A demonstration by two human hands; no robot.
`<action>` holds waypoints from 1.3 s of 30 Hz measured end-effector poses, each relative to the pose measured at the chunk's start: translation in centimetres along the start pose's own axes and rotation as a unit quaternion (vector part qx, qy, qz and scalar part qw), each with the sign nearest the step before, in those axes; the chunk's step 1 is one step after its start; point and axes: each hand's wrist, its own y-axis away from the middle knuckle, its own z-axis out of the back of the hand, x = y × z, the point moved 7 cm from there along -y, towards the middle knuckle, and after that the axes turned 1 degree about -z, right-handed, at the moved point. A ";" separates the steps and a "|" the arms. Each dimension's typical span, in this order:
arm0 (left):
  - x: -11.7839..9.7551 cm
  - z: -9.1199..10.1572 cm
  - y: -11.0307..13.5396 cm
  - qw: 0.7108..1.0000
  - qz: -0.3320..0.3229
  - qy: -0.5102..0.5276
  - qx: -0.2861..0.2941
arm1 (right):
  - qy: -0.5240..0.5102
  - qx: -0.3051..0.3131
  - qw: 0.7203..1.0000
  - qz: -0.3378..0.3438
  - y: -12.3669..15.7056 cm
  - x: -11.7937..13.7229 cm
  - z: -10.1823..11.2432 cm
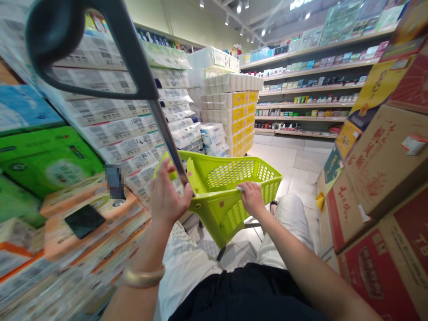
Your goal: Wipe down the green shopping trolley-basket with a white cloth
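Observation:
A lime-green shopping cart (214, 209) with perforated basket walls stands between my knees. From its near left end rises a metal pole (167, 133) topped by a dark grey loop handle (143, 67). My left hand (169, 194) grips the basket's left end at the foot of the pole, thumb by the corner and fingers around the edge. My right hand (252, 198) is closed over the near rim, pressing a white wipe or cloth (240, 188) against it; only small bits of the white material show. The basket's inner floor is largely hidden.
Stacked paper packs (117, 120) rise on the left, beside orange boxes (123, 205) bearing a dark flat phone-like object (84, 220). Cardboard cartons (381, 156) stand close on the right. Product shelves (307, 93) line the back, beyond the tiled floor (297, 156).

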 end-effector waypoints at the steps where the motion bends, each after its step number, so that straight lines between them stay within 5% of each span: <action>1: -0.1 0.9 0.5 0.997 -0.007 0.016 -0.072 | 0.000 -0.002 1.000 -0.006 0.0 0.2 0.1; 3: -1.3 1.7 2.0 0.978 -0.079 0.058 -0.187 | -0.018 -0.018 1.000 -0.015 -0.1 1.6 0.4; 4: -2.5 1.2 2.7 0.970 -0.138 0.078 -0.182 | -0.035 -0.024 0.999 -0.008 -0.1 3.0 0.4; 7: -6.0 -2.7 4.5 0.961 -0.261 0.077 -0.040 | -0.089 -0.004 0.992 0.087 -0.1 8.5 -0.4; 10: -6.8 -6.0 5.0 0.973 -0.221 -0.020 0.058 | -0.099 0.010 0.986 0.131 0.2 10.8 -1.3; 18: -6.2 -7.7 4.8 0.964 -0.186 -0.139 0.128 | 0.000 -0.024 1.000 -0.009 0.3 2.3 -0.6; 21: -6.3 -7.8 4.8 0.965 -0.186 -0.145 0.119 | -0.020 -0.025 0.999 -0.035 0.0 4.3 -1.2; 26: -6.1 -7.9 4.9 0.965 -0.192 -0.144 0.109 | -0.062 0.005 0.998 0.028 -0.4 9.7 -2.6; 30: -5.7 -7.8 5.0 0.965 -0.196 -0.138 0.107 | -0.035 0.026 0.997 0.065 0.0 7.4 -2.1; 35: -5.5 -7.8 5.2 0.968 -0.187 -0.129 0.102 | 0.014 -0.005 1.000 0.002 0.4 1.6 -0.3; 39: -5.8 -7.9 5.2 0.970 -0.179 -0.130 0.098 | 0.019 -0.041 0.995 -0.088 0.3 3.1 -0.6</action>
